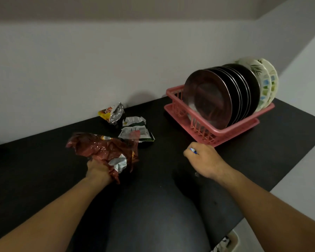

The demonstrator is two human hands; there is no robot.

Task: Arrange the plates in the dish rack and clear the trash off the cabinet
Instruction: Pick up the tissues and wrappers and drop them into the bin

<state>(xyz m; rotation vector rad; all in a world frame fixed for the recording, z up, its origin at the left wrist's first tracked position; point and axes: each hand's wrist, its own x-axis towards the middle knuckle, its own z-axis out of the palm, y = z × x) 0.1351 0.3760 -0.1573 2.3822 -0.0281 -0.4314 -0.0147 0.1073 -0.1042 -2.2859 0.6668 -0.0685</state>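
red wrapper (102, 148): crumpled, lifted just off the tabletop (44, 160), bunched with a silvery scrap
left hand (96, 169): clenched round the red wrapper's lower end
white-green wrapper (136, 131): torn, lying flat just behind the red one
yellow-silver wrapper (112, 112): crumpled, near the wall, beside the white-green one
right hand (204, 160): fingers curled round a small blue item (193, 150); what it is cannot be told
dark plates (209, 99): on edge in the pink dish rack (175, 108); patterned plates (264, 79) behind them
step in hand: judged to be gathering trash; plates look racked
doing it well: squeeze the bundle tight so the scrap does not slip; add the white-green wrapper next, then the yellow-silver; keep the sleeve-side arm clear of the rack
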